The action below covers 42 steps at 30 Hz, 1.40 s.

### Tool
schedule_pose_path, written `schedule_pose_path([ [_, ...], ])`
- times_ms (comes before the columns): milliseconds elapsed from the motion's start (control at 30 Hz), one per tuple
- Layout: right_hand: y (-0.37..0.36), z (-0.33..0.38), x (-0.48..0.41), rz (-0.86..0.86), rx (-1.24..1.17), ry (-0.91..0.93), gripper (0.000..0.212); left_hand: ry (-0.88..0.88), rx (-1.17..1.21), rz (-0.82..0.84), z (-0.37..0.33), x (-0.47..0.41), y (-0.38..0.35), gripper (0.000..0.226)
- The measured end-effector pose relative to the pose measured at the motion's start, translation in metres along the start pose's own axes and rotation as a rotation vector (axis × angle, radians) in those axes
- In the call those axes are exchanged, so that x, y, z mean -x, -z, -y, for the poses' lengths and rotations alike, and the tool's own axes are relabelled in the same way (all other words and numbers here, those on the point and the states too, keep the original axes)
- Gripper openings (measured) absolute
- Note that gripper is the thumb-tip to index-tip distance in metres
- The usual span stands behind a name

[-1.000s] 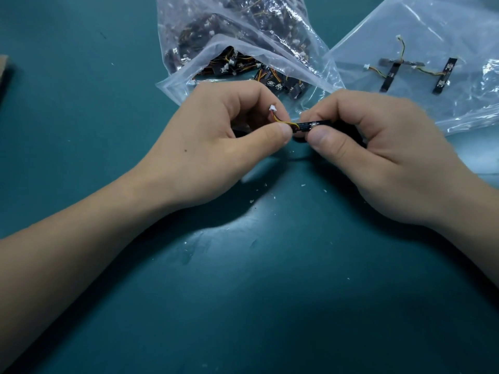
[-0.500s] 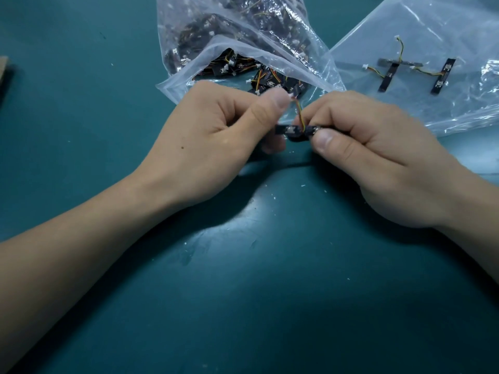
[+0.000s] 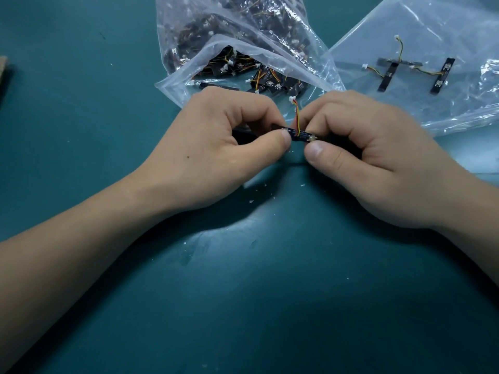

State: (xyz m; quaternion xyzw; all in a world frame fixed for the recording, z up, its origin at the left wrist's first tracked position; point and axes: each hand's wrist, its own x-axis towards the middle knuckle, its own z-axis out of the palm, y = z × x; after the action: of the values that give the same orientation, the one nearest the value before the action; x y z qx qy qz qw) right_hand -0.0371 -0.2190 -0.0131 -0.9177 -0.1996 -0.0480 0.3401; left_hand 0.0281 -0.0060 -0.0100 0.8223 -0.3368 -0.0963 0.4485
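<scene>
A small black circuit strip [image 3: 297, 134] is held level between my two hands above the green mat [image 3: 270, 292]. My left hand [image 3: 216, 152] pinches its left end between thumb and fingers. Its right end is pinched by my right hand [image 3: 372, 157]. A short red, yellow and orange wire [image 3: 297, 114] rises from the strip's middle to a white plug [image 3: 292, 99]. Both ends of the strip are hidden under my fingers.
An open clear bag [image 3: 237, 41] full of several like strips with wires lies just behind my hands. A second clear bag [image 3: 432, 49] at the back right holds a few strips [image 3: 388, 76]. White crumbs dot the mat. A brown edge [image 3: 3, 74] shows at far left.
My left hand let go of the wire and took the strip's left end. The wire now stands up free between my hands, and the strip lies level across both.
</scene>
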Motion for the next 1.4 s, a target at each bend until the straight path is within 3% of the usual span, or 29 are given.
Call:
schedule_pose_path([
  [633, -0.002, -0.001, 0.004, -0.071, 0.012, -0.033, 0.012, -0.026, 0.129, 0.061, 0.002, -0.001, 0.006, 0.021],
  [900, 0.004, -0.005, 0.003, 0.005, -0.178, -0.072, 0.020, -0.269, -0.241, -0.096, -0.004, 0.005, -0.003, 0.016],
  [1067, 0.004, -0.005, 0.005, 0.008, -0.184, -0.061, 0.025, -0.181, -0.232, -0.199, -0.004, 0.005, -0.005, 0.019],
  [1400, 0.000, -0.006, 0.003, -0.053, -0.162, -0.086, 0.022, -0.219, -0.312, -0.160, -0.003, 0.004, -0.007, 0.017],
])
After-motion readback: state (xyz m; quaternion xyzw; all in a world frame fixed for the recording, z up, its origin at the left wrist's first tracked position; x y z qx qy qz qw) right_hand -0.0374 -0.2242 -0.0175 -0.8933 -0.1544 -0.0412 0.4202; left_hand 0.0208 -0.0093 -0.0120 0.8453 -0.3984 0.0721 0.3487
